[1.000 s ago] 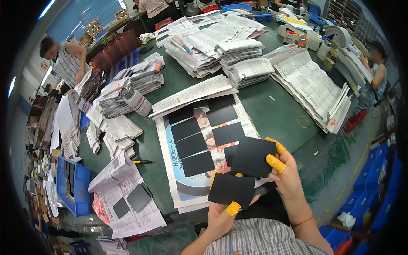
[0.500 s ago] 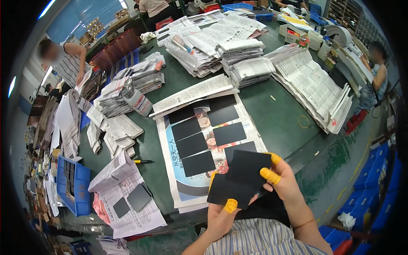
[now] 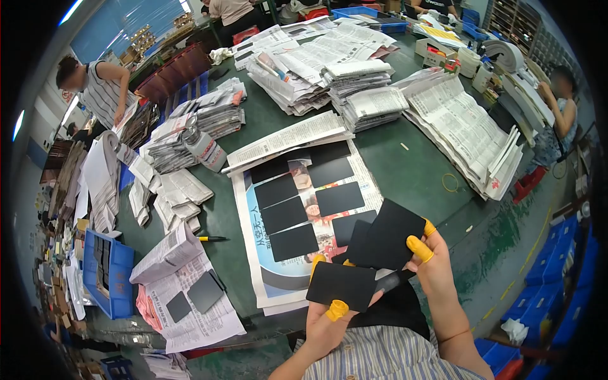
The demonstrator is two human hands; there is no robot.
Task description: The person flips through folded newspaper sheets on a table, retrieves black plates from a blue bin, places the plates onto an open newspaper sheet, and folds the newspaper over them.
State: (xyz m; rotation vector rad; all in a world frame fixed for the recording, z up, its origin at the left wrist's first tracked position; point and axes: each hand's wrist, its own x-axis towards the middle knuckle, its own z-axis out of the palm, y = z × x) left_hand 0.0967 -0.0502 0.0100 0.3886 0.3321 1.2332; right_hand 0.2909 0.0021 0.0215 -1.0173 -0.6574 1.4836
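My left hand [image 3: 326, 326], yellow covers on some fingertips, grips a thin black rectangular plate [image 3: 341, 285] by its lower edge. Dark, rounded-corner plates [image 3: 394, 234], at least two and partly overlapping, are pinched in my right hand [image 3: 436, 269], its thumb and a finger also in yellow covers. Under and beyond them lies a newspaper sheet [image 3: 253, 278] with several similar black plates [image 3: 294, 243] set in two columns. A folded newspaper [image 3: 288, 144] covers the far end of those columns. What the hidden fingers do beneath the plates cannot be seen.
At the left, two dark plates [image 3: 206, 292] rest on another newspaper [image 3: 209, 329], near a blue bin [image 3: 120, 285] and a black-yellow pen [image 3: 213, 239]. Newspaper stacks [image 3: 364, 82] stand farther back. A can [image 3: 206, 149] leans among papers. Other people [image 3: 104, 88] sit or stand around.
My hands have moved apart. The plates in my right hand have shifted up and right, off the plate in my left hand, which has dropped slightly.
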